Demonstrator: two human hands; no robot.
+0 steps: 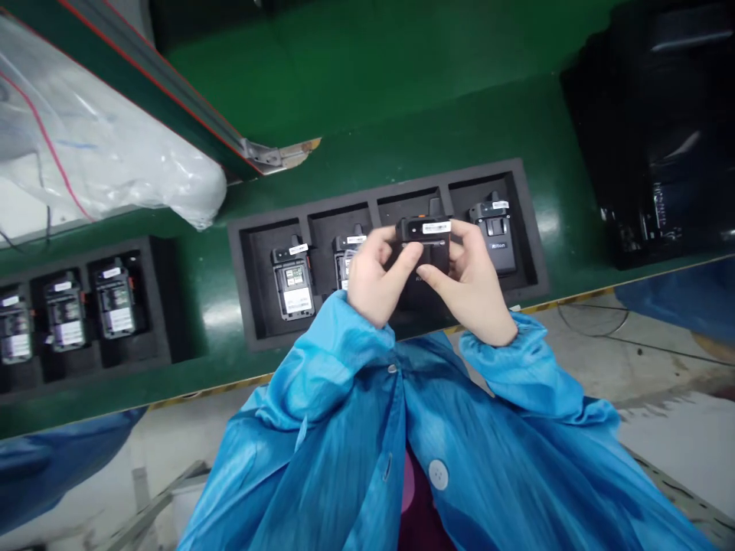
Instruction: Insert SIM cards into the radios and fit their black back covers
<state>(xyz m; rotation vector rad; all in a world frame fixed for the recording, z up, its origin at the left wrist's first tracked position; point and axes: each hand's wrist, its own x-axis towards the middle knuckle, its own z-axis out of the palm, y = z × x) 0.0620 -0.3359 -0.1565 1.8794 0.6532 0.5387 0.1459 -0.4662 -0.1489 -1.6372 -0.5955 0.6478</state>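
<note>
Both hands hold one black handheld radio (428, 252) over the third compartment of a black foam tray (246, 306). My left hand (379, 279) grips its left side, my right hand (474, 287) its right side, and both thumbs press on its face. A white label and a stubby antenna show at its top end. In the leftmost compartment lies a radio (294, 283) with its back open and white labels inside. The second compartment's radio (343, 264) is partly hidden by my left hand. A radio with a closed cover marked "Riton" (498, 245) sits in the rightmost compartment.
Another foam tray (164, 306) with several open-backed radios stands on the green table (218, 298) at the left. Clear plastic wrap (143, 168) and a metal-edged frame (189, 99) are at the upper left. Black plastic bags (677, 153) lie at the right.
</note>
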